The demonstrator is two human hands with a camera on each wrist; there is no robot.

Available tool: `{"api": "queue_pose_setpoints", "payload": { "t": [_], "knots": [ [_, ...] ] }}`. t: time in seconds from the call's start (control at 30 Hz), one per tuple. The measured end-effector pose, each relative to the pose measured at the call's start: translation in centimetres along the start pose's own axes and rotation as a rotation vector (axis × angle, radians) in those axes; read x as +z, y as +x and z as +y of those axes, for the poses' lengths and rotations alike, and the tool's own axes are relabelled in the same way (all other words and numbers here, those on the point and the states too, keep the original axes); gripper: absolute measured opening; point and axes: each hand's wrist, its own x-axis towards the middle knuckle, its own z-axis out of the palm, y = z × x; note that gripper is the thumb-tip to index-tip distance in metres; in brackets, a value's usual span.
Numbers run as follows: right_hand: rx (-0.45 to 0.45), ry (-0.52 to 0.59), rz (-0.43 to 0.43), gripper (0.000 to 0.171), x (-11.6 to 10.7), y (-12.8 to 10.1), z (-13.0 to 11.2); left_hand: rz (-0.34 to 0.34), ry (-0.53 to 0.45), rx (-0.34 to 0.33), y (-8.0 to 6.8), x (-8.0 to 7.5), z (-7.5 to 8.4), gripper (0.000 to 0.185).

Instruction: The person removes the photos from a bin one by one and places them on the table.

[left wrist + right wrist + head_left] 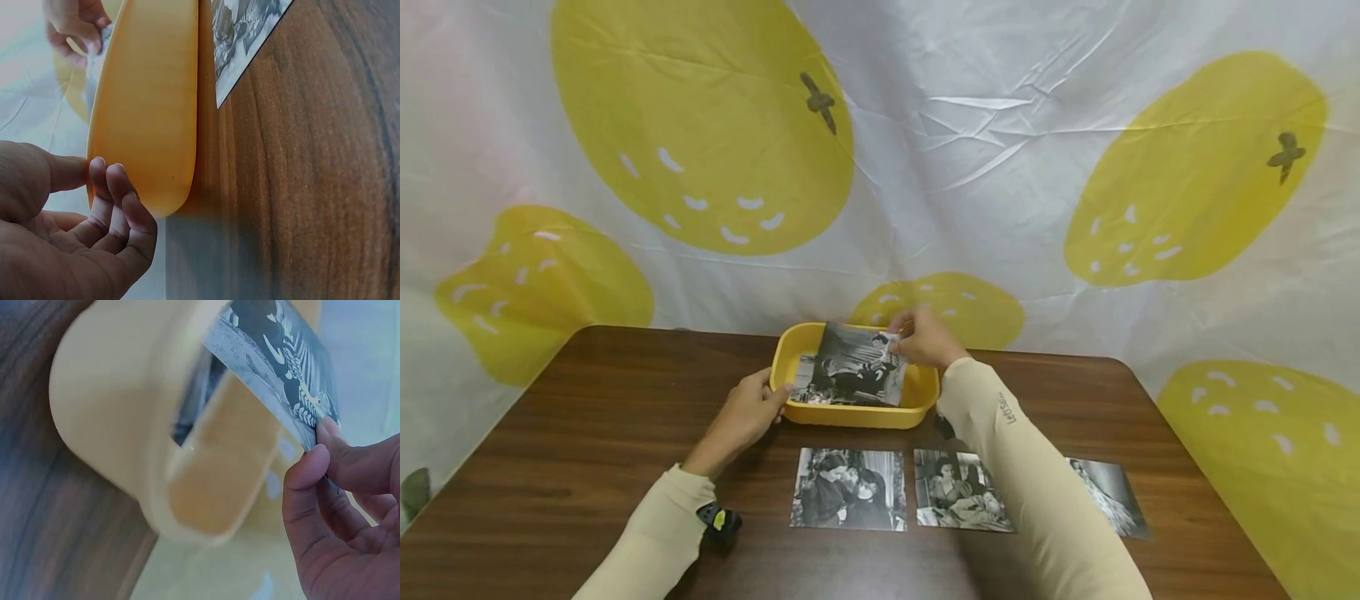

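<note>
A yellow plastic tray [850,416] stands at the back of the table, with black-and-white photos inside. My left hand [747,414] grips its left end; in the left wrist view the thumb and curled fingertips [115,175] pinch the rim. Between thumb and fingers, my right hand [927,337] pinches a corner of a black-and-white photo [859,362]. That photo lies tilted over the tray, and the right wrist view shows its held corner raised above the rim. Beneath it, part of another photo [199,394] shows inside the tray; the rest is hidden.
In front of the tray lie a photo of several people [848,490], a photo of a seated person [961,492] and a photo [1108,497] partly covered by my right sleeve. A lemon-patterned cloth [970,167] hangs behind the brown wooden table [625,417].
</note>
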Motion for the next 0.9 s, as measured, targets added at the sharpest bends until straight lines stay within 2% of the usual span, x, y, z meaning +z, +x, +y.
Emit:
{"api": "queue_pose_setpoints", "payload": {
  "t": [0.13, 0.53, 0.9],
  "knots": [
    [-0.012, 0.028, 0.037, 0.017, -1.7, -0.6, 0.2, -0.001, -0.002, 0.008, 0.1, 0.0, 0.0, 0.036],
    [0.045, 0.115, 0.148, 0.026, -6.5, -3.2, 2.9, -0.007, 0.005, 0.026, -0.1, 0.0, 0.1, 0.035],
    [0.069, 0.197, 0.131, 0.028, -9.4, -6.5, 6.5, -0.012, 0.014, 0.03, 0.0, -0.1, 0.1, 0.036]
  ]
}}
